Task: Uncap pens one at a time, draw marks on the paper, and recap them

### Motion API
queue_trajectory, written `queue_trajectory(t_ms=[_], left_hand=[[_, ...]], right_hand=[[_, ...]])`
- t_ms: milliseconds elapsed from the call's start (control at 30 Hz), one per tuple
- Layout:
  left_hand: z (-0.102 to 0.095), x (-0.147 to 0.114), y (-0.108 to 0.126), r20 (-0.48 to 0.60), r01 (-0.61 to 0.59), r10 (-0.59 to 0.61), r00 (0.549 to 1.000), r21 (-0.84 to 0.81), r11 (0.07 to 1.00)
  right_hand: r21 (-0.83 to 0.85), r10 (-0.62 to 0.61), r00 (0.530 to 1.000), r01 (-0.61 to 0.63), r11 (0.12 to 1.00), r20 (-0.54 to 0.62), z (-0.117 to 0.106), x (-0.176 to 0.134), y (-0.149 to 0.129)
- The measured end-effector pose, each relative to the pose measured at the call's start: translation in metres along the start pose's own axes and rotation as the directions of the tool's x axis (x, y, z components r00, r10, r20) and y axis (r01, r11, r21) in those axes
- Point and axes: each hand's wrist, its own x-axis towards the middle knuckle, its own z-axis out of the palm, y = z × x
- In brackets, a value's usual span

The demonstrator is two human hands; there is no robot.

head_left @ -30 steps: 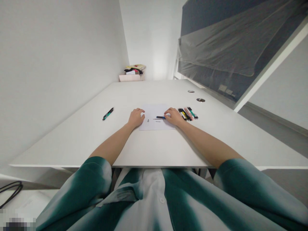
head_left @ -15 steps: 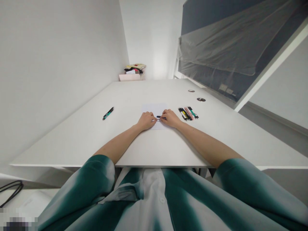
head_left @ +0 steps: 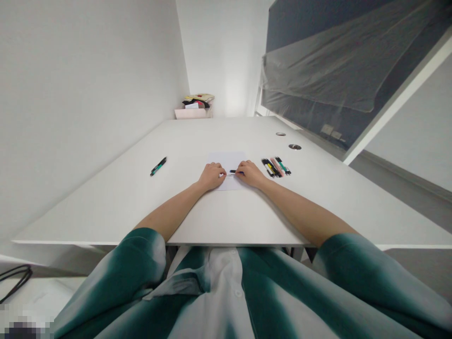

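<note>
My left hand (head_left: 213, 176) rests over the left side of a white sheet of paper (head_left: 226, 157), its thumb and fingers pinched on a small whitish pen part. Opposite it, my right hand (head_left: 250, 173) is closed on a slim dark pen part, mostly hidden by the fingers. A thin pen refill (head_left: 230, 175) spans the gap between both hands; whether it touches both, I cannot tell. Just beyond it a short dark pen piece (head_left: 232, 171) lies on the paper, close to my right fingertips.
Several pens (head_left: 276, 167) lie side by side right of the paper. Two black and green pens (head_left: 158, 166) lie together on the left. A pink box (head_left: 190, 113) with cloth stands at the white table's (head_left: 226, 221) far end. Two round cable grommets (head_left: 295, 147) sit at the right.
My left hand has moved a little left, away from my right hand, with the whitish part in its fingers. The gap between the fingertips is wider. My right hand stays about still.
</note>
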Motion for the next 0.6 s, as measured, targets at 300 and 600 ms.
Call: queue_trajectory(t_ms=[300,600], left_hand=[[-0.002,-0.002,-0.014,-0.038,0.054,-0.054,0.998,0.008,0.999],[-0.004,-0.003,-0.008,-0.010,0.038,-0.038,0.999,0.023,0.999]], right_hand=[[0.002,-0.045,0.999,0.045,0.999,-0.023,-0.001,0.000,-0.001],[0.001,-0.043,0.999,0.043,0.999,-0.018,-0.002,0.000,-0.005]])
